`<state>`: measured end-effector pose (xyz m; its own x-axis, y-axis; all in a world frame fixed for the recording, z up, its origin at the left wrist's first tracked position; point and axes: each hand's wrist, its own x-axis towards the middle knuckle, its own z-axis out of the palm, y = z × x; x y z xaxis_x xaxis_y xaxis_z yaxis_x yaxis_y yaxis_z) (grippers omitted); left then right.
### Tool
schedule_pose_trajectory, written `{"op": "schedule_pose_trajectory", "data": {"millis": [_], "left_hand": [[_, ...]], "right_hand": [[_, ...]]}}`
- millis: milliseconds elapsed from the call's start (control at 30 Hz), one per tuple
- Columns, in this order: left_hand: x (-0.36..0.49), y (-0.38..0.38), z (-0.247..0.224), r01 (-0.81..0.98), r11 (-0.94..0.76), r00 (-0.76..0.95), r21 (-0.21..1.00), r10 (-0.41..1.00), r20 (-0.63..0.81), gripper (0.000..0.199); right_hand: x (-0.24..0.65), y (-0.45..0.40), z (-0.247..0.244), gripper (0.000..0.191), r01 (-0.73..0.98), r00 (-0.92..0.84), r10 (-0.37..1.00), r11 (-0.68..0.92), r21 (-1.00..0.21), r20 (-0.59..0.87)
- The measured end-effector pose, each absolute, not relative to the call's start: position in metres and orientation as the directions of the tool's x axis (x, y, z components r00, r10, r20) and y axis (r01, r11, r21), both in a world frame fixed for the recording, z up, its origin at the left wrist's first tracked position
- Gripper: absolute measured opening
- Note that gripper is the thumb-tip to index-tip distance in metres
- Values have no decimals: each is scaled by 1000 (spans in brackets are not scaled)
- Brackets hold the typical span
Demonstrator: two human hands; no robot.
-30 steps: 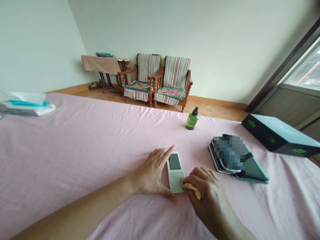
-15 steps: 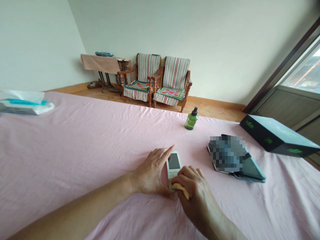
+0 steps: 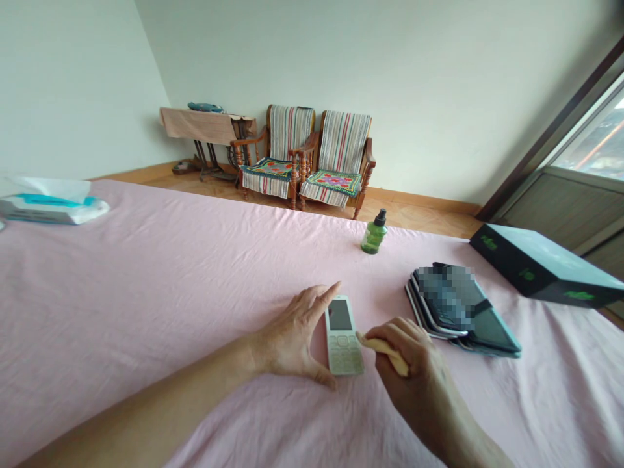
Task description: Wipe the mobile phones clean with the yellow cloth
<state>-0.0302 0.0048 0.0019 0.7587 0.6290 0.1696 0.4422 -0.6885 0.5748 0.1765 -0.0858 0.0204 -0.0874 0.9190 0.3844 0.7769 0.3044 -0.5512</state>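
A white keypad phone (image 3: 344, 354) with a dark screen lies face up on the pink cloth (image 3: 205, 279). My left hand (image 3: 297, 335) is beside its left edge, thumb and fingers spread, with the index fingertip at the top corner and the thumb near the bottom corner. To the right of the phone, my right hand (image 3: 409, 364) is closed around a folded yellow cloth (image 3: 390, 353), whose tip points at the phone's right edge.
A green spray bottle (image 3: 374, 234) stands beyond the phone. Stacked phones and tablets (image 3: 492, 328) lie to the right, near a black box (image 3: 541, 266). A wipes pack (image 3: 53, 209) sits far left. Two chairs (image 3: 336, 156) stand behind.
My right hand has moved right with the yellow cloth, off the phone, uncovering its keypad. My left hand has stayed nearly in place.
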Motion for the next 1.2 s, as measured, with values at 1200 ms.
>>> {"op": "schedule_pose_trajectory", "data": {"millis": [1200], "left_hand": [[-27, 5, -1, 436, -699, 739, 567, 638, 218, 127]], "right_hand": [[153, -87, 21, 28, 679, -289, 914, 406, -612, 286]]}}
